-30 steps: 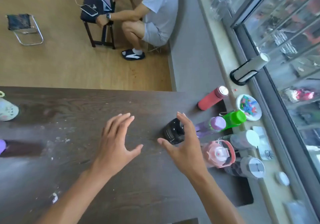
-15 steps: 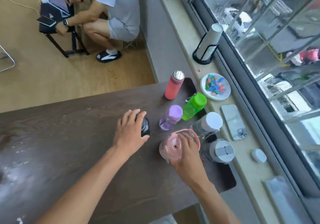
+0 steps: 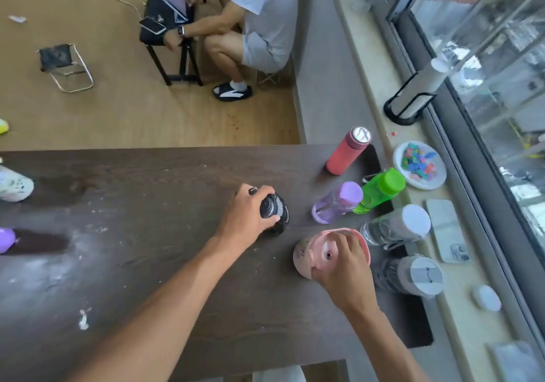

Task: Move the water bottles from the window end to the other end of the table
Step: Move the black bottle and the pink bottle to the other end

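My left hand (image 3: 246, 215), centre of the frame, is clamped from above around the black round-lidded bottle (image 3: 275, 213), fingers curled over its top. My right hand (image 3: 343, 269), lower right of centre, grips the lid of the pink plastic bottle with a loop handle (image 3: 306, 253), fingertips wrapped over the cap.

Both bottles stand on the dark wood-grain table (image 3: 147, 263). Right of them, at the window end, stand a translucent purple bottle (image 3: 337, 203), a bright green bottle (image 3: 380, 189), a coral-red metal flask with a silver cap (image 3: 348, 151), a clear bottle with a white cap (image 3: 395, 228) and a grey bottle with a flip lid (image 3: 410, 275), these last two just beside the pink one.

At the left edge of the frame, a pale cup (image 3: 13, 185) and a purple lid (image 3: 6, 240) show partly.
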